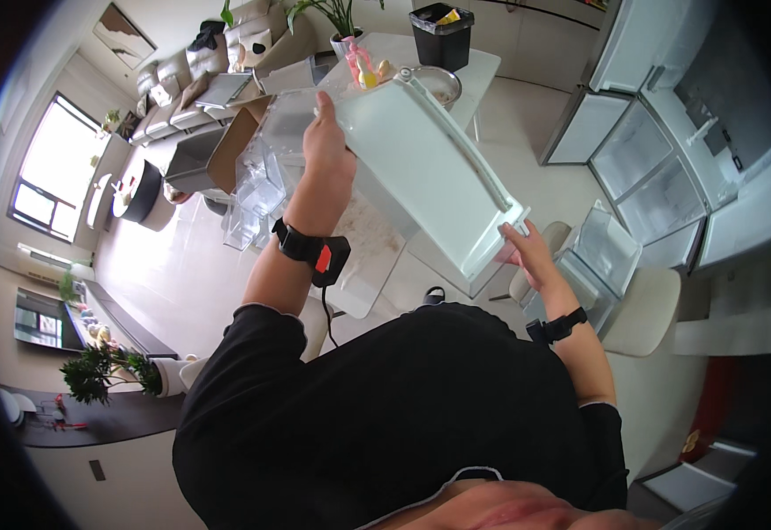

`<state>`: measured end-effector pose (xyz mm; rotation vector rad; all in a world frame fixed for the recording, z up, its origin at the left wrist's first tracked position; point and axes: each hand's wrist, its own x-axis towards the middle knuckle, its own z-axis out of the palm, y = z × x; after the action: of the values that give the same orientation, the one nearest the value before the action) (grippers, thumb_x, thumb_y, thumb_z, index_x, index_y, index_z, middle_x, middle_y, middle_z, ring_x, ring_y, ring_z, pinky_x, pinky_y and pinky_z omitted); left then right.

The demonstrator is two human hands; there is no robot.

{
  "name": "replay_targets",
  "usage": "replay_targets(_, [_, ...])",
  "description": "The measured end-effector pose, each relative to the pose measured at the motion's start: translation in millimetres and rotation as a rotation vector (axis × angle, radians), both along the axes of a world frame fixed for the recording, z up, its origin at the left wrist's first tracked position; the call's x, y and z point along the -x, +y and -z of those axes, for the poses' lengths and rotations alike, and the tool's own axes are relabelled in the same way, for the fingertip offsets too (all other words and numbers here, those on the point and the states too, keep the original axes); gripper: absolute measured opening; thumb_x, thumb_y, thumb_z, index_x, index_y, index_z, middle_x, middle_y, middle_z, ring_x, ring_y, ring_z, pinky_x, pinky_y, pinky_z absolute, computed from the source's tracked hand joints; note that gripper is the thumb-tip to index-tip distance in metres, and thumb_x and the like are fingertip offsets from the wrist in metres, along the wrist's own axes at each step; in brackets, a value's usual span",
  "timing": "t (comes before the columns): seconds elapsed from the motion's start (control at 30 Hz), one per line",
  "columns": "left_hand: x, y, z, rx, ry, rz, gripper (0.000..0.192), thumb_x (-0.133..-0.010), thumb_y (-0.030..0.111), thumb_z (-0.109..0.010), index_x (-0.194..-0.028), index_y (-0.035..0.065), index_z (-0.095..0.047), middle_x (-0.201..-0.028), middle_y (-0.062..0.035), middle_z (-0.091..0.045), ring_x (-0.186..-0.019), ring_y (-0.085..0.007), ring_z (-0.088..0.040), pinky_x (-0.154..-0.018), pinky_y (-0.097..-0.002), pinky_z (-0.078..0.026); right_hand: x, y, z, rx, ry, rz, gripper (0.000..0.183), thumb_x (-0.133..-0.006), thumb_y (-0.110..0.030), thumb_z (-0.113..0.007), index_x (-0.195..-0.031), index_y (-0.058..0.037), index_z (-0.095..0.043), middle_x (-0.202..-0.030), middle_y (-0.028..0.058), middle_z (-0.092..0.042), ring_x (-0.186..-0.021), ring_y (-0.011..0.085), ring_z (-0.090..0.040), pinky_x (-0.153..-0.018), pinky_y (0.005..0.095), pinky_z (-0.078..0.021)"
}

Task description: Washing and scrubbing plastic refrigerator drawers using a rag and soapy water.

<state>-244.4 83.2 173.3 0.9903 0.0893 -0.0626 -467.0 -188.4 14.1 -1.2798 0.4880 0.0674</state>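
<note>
A large pale refrigerator drawer point(425, 172) is held tilted in front of me between both hands, above the white table point(375, 291). My left hand point(329, 149) grips its left end, thumb up on the edge. My right hand point(530, 255) holds the near right corner, thumb on the rim. A narrow channel with brownish dirt runs along the drawer's far edge. Behind the drawer, partly hidden by it, are a steel bowl point(452, 81), a yellow bottle point(365, 74) and a pink pump bottle point(355, 56). Clear plastic bins point(256, 189) lie left of my left hand.
A black bin point(442, 40) stands at the table's far end. At right, an open refrigerator point(654, 159) has its doors spread. Clear drawers point(601, 248) rest on chairs point(647, 311) near my right arm. A cardboard box point(234, 146) stands at the left, and brown debris lies on the table.
</note>
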Motion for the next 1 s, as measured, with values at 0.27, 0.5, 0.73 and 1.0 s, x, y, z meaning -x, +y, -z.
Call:
replay_targets(0.27, [-67.2,-34.3,16.0,-0.03,0.071,0.14,0.035,-0.107,0.028,-0.051,-0.117,-0.0054,-0.057,-0.111,-0.0119,-0.066,-0.098,-0.0212,-0.067,-0.084,-0.0346,-0.055,-98.7,-48.7,2.5,-0.01,0.096,-0.016,0.051,-0.096,-0.039,-0.062,-0.129,-0.0015,-0.051,-0.118,0.012,-0.064,-0.099,0.0251,-0.07,-0.075,0.0421,-0.0622])
replay_targets(0.5, [-106.6,-67.1,19.9,-0.58,0.177,0.0,0.036,-0.106,0.034,-0.052,-0.094,-0.0003,-0.051,-0.079,-0.0035,-0.049,-0.069,-0.0119,-0.041,-0.059,-0.0335,-0.039,-186.3,-73.4,58.6,-0.122,0.29,-0.187,0.049,-0.102,-0.043,-0.052,-0.121,0.0013,-0.055,-0.103,0.0191,-0.069,-0.077,0.03,-0.073,-0.063,0.0385,-0.0629])
replay_targets(0.73, [-143.5,-101.4,25.7,-0.752,0.258,-0.161,0.035,-0.106,0.032,-0.052,-0.094,-0.0019,-0.052,-0.08,-0.0068,-0.05,-0.07,-0.0152,-0.043,-0.061,-0.0355,-0.041,-277.5,-105.0,103.3,-0.206,0.486,-0.518,0.063,-0.103,-0.05,-0.046,-0.126,0.009,-0.049,-0.086,0.0303,-0.067,-0.076,0.0423,-0.073,-0.06,0.0434,-0.0639])
replay_targets(1.0, [-201.7,-172.0,35.6,-0.942,0.443,-0.332,0.029,-0.105,0.031,-0.054,-0.1,0.0021,-0.054,-0.085,-0.0073,-0.053,-0.073,-0.0161,-0.047,-0.059,-0.037,-0.043,-359.3,-147.3,148.6,-0.299,0.705,-0.822,0.056,-0.105,-0.049,-0.039,-0.125,0.0036,-0.041,-0.091,0.035,-0.068,-0.084,0.0473,-0.072,-0.074,0.0512,-0.0621])
